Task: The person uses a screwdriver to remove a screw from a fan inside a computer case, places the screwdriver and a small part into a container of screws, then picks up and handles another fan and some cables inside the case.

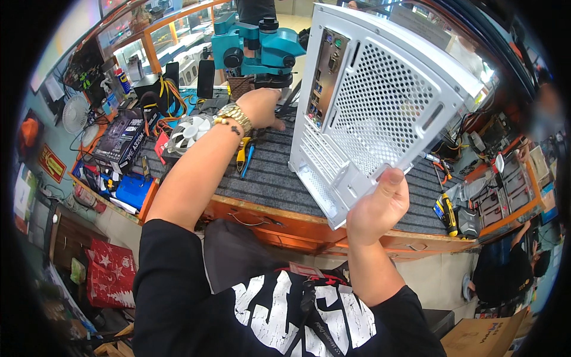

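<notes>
A white computer case (380, 89) stands tilted on the grey ribbed mat, its perforated rear panel toward me. My right hand (377, 205) is closed on its lower near edge, thumb on the outside. A metal port plate (326, 77) shows at the case's upper left. My left hand (259, 110) reaches forward, below a teal microscope (259, 47), left of the case. Its fingers curl at a dark item beside the case that I cannot make out. Near that wrist lie a yellow-handled cutter (242, 156), a blue pen-like tool (248, 160) and a white-bladed fan (191, 134).
A motherboard box (122, 140) and a blue pouch (135, 189) occupy the left of the bench. On the right lie a yellow-black screwdriver (449, 214) and pliers (443, 169). A wooden-framed glass cabinet (505, 196) borders the right side. Another person (505, 268) is at far right.
</notes>
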A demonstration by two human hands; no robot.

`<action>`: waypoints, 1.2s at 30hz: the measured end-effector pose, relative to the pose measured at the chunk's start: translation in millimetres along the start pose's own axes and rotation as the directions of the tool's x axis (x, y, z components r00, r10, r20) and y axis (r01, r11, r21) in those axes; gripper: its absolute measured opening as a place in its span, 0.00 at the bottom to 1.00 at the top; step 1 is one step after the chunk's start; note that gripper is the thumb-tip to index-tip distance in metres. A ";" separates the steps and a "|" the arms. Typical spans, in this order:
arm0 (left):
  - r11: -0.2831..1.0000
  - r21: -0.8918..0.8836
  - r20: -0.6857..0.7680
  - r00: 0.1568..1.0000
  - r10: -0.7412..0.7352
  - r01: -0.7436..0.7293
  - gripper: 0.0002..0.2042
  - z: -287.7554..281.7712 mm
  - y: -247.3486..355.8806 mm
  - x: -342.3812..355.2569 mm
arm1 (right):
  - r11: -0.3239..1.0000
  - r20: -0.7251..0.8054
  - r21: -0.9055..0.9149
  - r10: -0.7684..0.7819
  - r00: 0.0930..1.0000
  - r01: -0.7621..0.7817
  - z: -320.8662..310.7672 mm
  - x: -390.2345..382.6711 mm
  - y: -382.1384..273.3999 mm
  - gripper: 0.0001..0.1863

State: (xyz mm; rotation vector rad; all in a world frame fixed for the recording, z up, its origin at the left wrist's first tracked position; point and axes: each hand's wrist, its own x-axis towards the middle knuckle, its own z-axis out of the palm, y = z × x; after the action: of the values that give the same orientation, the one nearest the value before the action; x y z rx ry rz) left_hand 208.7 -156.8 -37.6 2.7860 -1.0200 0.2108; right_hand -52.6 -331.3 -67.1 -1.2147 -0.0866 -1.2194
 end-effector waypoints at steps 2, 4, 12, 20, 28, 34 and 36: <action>0.999 0.012 0.081 0.996 0.037 -0.038 0.41 -8.3 -2.5 -6.3 | 1.000 0.017 0.015 -0.004 1.000 0.004 -0.7 2.4 7.3 0.27; 1.000 0.006 0.086 0.996 0.012 -0.013 0.43 -21.6 3.1 -18.1 | 0.999 0.039 0.039 -0.007 0.999 0.005 1.1 1.9 13.2 0.26; 0.958 -0.273 0.081 0.991 0.108 -0.082 0.18 -10.0 43.1 -96.0 | 0.998 0.296 -0.051 0.035 0.955 -0.021 -27.8 5.2 8.0 0.25; 0.992 -0.107 -0.055 0.997 0.055 -0.060 0.04 120.6 43.8 -126.9 | 0.753 0.370 -0.588 -0.073 0.926 0.294 -146.5 43.3 26.4 0.11; 0.986 -0.143 -0.133 0.989 0.063 -0.082 0.03 132.2 47.2 -127.0 | -0.449 -0.081 -0.892 0.255 0.963 0.044 -325.1 149.7 -2.8 0.26; 0.906 -0.423 -0.045 0.998 -0.043 0.020 0.11 111.1 53.1 -130.2 | -0.535 -0.017 -0.804 0.455 0.890 0.258 -372.1 154.5 13.1 0.22; 0.851 -0.522 -0.023 0.996 -0.085 0.061 0.13 109.4 46.9 -134.2 | -0.512 0.003 -0.814 0.471 0.882 0.276 -368.6 154.0 9.3 0.21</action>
State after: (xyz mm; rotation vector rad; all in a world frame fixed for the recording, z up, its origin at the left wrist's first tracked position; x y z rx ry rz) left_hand 84.9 -130.4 -164.6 2.3033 -0.8069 -0.0176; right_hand -174.4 -706.0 -133.6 -3.1359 1.2417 -0.2869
